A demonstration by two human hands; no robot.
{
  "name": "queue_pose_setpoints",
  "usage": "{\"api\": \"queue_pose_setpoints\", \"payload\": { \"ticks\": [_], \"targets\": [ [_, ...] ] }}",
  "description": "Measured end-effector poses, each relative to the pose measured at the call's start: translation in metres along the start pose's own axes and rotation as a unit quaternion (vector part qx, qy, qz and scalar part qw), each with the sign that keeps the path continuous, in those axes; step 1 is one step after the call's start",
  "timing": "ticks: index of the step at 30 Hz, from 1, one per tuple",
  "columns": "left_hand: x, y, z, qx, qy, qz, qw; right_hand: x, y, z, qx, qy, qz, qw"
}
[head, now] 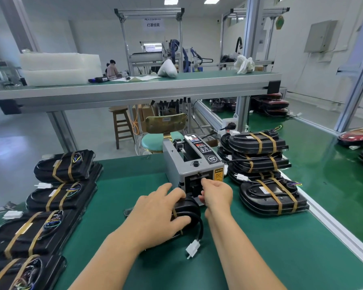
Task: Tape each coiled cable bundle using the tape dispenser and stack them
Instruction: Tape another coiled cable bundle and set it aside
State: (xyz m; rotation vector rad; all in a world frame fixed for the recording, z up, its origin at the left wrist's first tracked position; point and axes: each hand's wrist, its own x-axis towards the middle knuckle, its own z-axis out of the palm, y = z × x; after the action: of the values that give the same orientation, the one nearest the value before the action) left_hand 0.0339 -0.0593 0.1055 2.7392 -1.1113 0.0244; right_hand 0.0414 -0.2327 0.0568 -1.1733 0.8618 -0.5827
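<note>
A grey tape dispenser stands in the middle of the green mat. Just in front of it lies a black coiled cable bundle with one tan tape band and a white connector trailing toward me. My left hand lies over the bundle, fingers curled round its top and thumb against its near side. My right hand is at the dispenser's outlet slot, with finger and thumb pinched at the slot; the tape itself is too small to make out.
Taped black bundles lie in a row along the left and are stacked at the right, with one more in front. The table's aluminium edge runs along the right. A stool stands behind the dispenser.
</note>
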Motion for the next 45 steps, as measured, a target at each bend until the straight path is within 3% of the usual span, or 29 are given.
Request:
{"api": "queue_pose_setpoints", "payload": {
  "ticks": [5,9,12,16,23,29,36,45],
  "targets": [
    [0.018,0.020,0.009,0.058,0.049,-0.049,0.996,-0.003,-0.006,0.001,-0.020,0.013,-0.007,1.000],
    [0.025,0.022,0.010,0.081,0.021,-0.036,0.996,-0.011,-0.006,-0.002,-0.037,0.003,-0.034,0.999],
    [0.020,0.012,0.003,0.012,0.017,-0.020,1.000,-0.012,-0.003,-0.011,0.022,-0.005,-0.032,0.999],
    [0.006,-0.004,-0.012,-0.149,0.073,0.006,0.986,-0.016,-0.006,-0.023,0.120,-0.055,0.032,0.991],
    [-0.019,-0.017,-0.015,-0.298,0.136,0.015,0.945,-0.043,-0.024,-0.031,0.133,-0.108,0.038,0.985],
    [-0.030,-0.015,0.012,-0.356,0.218,0.014,0.909,-0.084,-0.032,-0.022,0.138,-0.147,-0.075,0.977],
    [-0.035,-0.012,0.019,-0.351,0.272,0.082,0.892,-0.103,-0.022,-0.012,0.115,-0.186,-0.079,0.973],
    [-0.038,-0.019,0.022,-0.352,0.262,0.088,0.894,-0.112,-0.026,-0.011,0.127,-0.195,-0.074,0.970]
  ]
}}
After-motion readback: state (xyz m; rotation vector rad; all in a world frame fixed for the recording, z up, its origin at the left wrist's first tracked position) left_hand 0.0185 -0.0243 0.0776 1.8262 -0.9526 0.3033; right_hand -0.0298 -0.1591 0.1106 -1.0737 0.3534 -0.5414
